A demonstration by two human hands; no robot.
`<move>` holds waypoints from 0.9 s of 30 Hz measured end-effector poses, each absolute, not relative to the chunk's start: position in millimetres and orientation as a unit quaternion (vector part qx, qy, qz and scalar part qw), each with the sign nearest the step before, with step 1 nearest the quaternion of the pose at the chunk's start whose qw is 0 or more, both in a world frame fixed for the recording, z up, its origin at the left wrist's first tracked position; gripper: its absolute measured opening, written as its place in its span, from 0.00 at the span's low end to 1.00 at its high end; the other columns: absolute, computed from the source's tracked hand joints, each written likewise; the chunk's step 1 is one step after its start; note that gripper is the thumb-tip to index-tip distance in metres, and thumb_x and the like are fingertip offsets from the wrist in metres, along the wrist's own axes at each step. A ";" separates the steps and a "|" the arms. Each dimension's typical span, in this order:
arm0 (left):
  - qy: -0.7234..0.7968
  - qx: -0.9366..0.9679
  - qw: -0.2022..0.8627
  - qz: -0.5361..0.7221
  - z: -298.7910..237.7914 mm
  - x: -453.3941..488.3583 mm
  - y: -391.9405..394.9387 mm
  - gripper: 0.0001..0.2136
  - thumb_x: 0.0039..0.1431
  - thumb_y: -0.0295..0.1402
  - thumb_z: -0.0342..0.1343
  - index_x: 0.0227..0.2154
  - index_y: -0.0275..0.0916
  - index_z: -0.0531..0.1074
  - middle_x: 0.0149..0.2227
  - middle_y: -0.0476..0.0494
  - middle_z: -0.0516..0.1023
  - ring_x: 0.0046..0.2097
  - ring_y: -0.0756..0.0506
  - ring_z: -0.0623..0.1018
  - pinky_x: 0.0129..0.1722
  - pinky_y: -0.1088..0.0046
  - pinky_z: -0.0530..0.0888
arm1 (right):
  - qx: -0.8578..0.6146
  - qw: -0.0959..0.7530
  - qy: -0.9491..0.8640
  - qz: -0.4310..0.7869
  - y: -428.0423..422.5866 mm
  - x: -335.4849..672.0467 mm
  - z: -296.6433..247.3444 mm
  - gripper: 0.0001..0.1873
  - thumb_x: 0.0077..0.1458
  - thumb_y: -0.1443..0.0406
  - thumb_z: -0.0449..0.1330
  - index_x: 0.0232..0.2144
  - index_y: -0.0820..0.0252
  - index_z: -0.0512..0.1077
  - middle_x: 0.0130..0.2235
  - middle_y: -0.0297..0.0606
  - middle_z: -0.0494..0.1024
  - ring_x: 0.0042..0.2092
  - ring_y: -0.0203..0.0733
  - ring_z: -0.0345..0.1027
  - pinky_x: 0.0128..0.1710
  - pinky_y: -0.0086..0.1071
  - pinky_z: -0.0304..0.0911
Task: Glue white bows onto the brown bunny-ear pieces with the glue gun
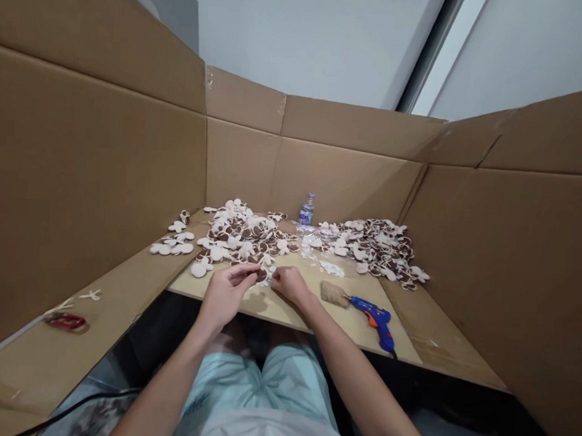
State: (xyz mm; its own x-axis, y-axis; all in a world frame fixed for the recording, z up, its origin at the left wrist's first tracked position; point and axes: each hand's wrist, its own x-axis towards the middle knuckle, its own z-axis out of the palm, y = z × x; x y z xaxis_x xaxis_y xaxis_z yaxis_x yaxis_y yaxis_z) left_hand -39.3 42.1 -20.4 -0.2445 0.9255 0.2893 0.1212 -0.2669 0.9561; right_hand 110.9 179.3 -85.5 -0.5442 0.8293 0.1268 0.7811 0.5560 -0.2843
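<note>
My left hand (226, 289) is closed in a pinch on a small brown round piece (260, 275) just above the wooden board (286, 302). My right hand (290, 283) is curled shut right beside it, fingertips meeting the same piece near small white bits; what it holds is too small to name. Behind the hands lies a big heap of white and brown shell-like pieces (241, 235). A second heap (377, 248) spreads to the right.
A blue glue gun (376, 317) lies right of my right hand, its tip on a tan pad (334, 293). A water bottle (307, 210) stands at the back. Cardboard walls (89, 168) enclose the space. A red object (66, 322) sits far left.
</note>
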 end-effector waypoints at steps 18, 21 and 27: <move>0.430 0.490 0.465 0.599 -5.4 -19.4 20.7 0.09 0.50 0.31 0.65 0.35 0.37 0.80 0.37 0.43 0.83 0.41 0.45 0.81 0.45 0.69 0.77 | -0.410 0.471 -0.716 0.312 115.9 168.1 -88.3 0.14 0.57 0.58 0.56 0.35 0.63 0.76 0.27 0.42 0.81 0.28 0.42 0.76 0.28 0.33 0.70; 0.381 0.490 0.515 0.591 -1.8 -11.3 9.2 0.07 0.51 0.30 0.65 0.34 0.38 0.79 0.34 0.46 0.82 0.38 0.48 0.80 0.42 0.74 0.76 | -0.409 0.518 -0.669 0.342 93.3 184.7 -83.2 0.15 0.54 0.56 0.60 0.31 0.63 0.76 0.28 0.43 0.81 0.29 0.42 0.76 0.29 0.32 0.71; 0.317 0.468 0.589 0.577 10.5 3.9 -15.0 0.05 0.50 0.29 0.65 0.30 0.38 0.77 0.31 0.47 0.80 0.36 0.50 0.79 0.40 0.77 0.74 | -0.419 0.552 -0.615 0.377 62.0 204.2 -65.2 0.12 0.47 0.58 0.67 0.27 0.63 0.77 0.26 0.41 0.81 0.25 0.39 0.74 0.26 0.30 0.69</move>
